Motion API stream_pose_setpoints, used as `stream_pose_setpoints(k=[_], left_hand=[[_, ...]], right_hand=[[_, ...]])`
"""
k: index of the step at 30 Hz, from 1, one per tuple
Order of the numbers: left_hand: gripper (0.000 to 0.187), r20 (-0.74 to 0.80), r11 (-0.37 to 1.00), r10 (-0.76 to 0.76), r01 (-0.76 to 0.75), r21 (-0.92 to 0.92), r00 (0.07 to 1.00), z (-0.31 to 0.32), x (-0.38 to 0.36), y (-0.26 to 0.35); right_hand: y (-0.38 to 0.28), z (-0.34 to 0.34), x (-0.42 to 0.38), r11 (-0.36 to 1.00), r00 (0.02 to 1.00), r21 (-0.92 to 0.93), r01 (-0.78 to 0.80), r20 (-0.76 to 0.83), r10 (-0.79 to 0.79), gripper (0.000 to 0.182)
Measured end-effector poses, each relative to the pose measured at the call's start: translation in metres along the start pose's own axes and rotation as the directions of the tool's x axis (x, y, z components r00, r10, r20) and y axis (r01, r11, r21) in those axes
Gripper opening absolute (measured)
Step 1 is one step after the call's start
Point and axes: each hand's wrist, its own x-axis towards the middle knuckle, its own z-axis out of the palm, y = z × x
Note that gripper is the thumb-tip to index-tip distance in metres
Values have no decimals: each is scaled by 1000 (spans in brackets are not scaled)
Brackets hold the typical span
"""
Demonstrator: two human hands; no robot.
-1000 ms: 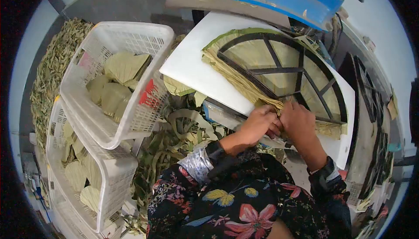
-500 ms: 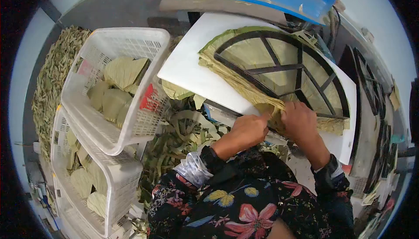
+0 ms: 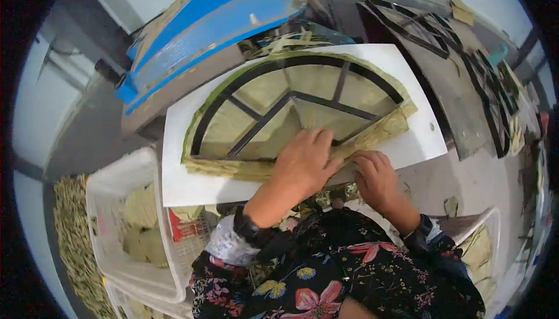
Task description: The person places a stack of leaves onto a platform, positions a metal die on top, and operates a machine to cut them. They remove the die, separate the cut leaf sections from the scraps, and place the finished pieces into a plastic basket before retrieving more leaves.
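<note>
A black fan-shaped metal template with inner bars lies on a stack of dried flat leaves. The stack rests on a white board, its leaf edges sticking out around the curve and along the front. My left hand lies over the front middle of the template, fingers stretched forward and thumb pointing toward the right hand. My right hand is at the front edge of the leaves, its fingers bent with the tips closed against that edge. What lies under the left palm is hidden.
Behind the board stands a blue machine part. White plastic baskets with leaves stand at left, beside a heap of dried leaves. More black templates lie at right. Another leaf-filled container is at lower right.
The view has swung right. The board, leaves and template now appear rotated, curve facing away. My left hand has moved from the front edge onto the template; the right hand is now lower, at the leaf edge.
</note>
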Motion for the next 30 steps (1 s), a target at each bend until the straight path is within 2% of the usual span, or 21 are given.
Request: stream_pose_setpoints(k=[1, 2, 3, 4, 6, 7, 9, 12, 16, 19, 22, 25, 28, 30], left_hand=[[48, 44, 986, 113, -117, 118, 993, 9, 14, 3], [55, 99, 944, 221, -238, 228, 970, 19, 26, 5], [64, 134, 917, 278, -304, 258, 951, 28, 34, 8], [64, 157, 910, 298, -330, 252, 942, 34, 42, 12], [50, 457, 930, 44, -205, 307, 888, 43, 53, 20], [50, 478, 925, 58, -227, 305, 877, 49, 55, 20], [32, 450, 960, -5, -122, 253, 893, 54, 58, 13], [21, 516, 952, 4, -161, 260, 857, 47, 61, 10], [19, 562, 931, 13, -215, 295, 827, 49, 67, 12], [21, 544, 921, -3, -210, 328, 839, 57, 67, 9], [26, 504, 925, 15, -203, 320, 863, 60, 67, 12], [29, 478, 892, 23, -234, 388, 878, 61, 69, 20], [24, 516, 872, -37, -225, 435, 856, 64, 69, 13], [22, 465, 888, -59, -166, 428, 883, 65, 71, 8]], right_hand=[[9, -1, -10, 996, 998, -74, -58, 29, 60, 41], [11, -2, -14, 994, 996, -74, -84, 12, 85, 41], [14, -3, -16, 991, 994, -76, -112, -26, 110, 35], [16, -4, -19, 987, 988, -78, -143, -65, 138, 29], [14, -3, -21, 982, 979, -63, -176, -113, 168, 29], [16, -3, -23, 982, 975, -51, -179, -146, 171, 29], [21, -2, -29, 974, 965, -42, -221, -152, 213, 30], [24, -3, -32, 966, 957, -33, -255, -149, 248, 33], [29, -2, -30, 956, 952, -50, -289, -126, 281, 40], [33, 6, -25, 953, 956, -119, -279, -132, 263, 44], [31, 1, -19, 943, 949, -114, -312, -88, 303, 45], [32, 0, -16, 950, 951, -77, -301, -93, 294, 45], [35, -2, -17, 959, 960, -58, -277, -68, 273, 44], [37, -2, -19, 960, 960, -59, -274, -75, 269, 41]])
